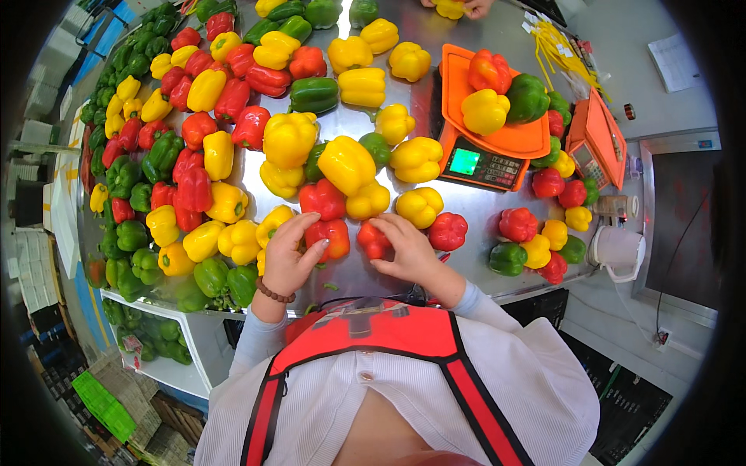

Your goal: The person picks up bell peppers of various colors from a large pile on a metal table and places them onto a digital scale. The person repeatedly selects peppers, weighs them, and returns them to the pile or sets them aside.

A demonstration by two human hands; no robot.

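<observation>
My left hand (287,256) rests its fingers on a red bell pepper (330,239) near the front edge of a metal table. Just right of it, my right hand (403,247) has its thumb and fingers around a smaller red bell pepper (373,240). Beyond my hands lie another red pepper (322,199) and a large yellow bell pepper (347,165) leaning over others. A digital scale (482,163) with a lit display stands at the right; its orange tray (455,76) bears a red, a yellow and a green pepper.
Red, yellow and green peppers crowd the table's left side. Grouped peppers (537,250) lie at the right, near a second orange scale (595,140) and a white pitcher (618,253). Yellow ties (553,46) lie at the back right. Another person's hands (478,7) hold a yellow pepper at the top.
</observation>
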